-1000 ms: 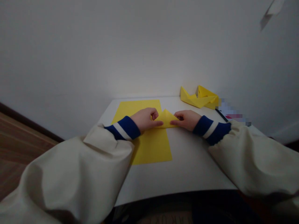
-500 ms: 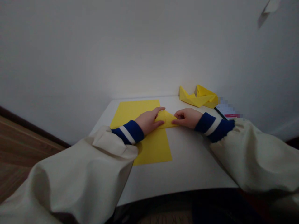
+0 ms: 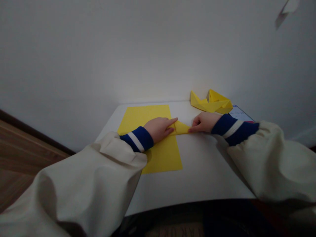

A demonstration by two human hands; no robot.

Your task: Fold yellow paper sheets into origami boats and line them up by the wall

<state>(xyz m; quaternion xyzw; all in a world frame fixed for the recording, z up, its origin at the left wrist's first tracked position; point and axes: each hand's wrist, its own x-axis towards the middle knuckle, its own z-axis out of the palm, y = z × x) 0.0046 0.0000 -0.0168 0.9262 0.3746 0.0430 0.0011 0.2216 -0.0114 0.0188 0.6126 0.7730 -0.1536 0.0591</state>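
Note:
Between my hands is a small piece of folded yellow paper (image 3: 181, 127), roughly triangular, over the right edge of a flat yellow sheet (image 3: 163, 158). My left hand (image 3: 160, 128) grips its left part, the index finger stretched along the upper edge and the thumb lower down. Part of the folded paper is hidden under this hand. The right corner is pinched between the thumb and fingers of my right hand (image 3: 206, 122). Behind my right hand stand folded yellow paper boats (image 3: 211, 104); whether they are one piece or two I cannot tell.
A white table (image 3: 197, 177) bears everything and meets a pale wall (image 3: 153, 49) at the back. A printed sheet or booklet (image 3: 240, 113) lies at the right edge, partly behind my sleeve. Brown wood panelling (image 3: 27, 161) is at the lower left.
My right hand has slid slightly right to the paper's corner. My left index finger has straightened along the paper, and more of the folded piece shows.

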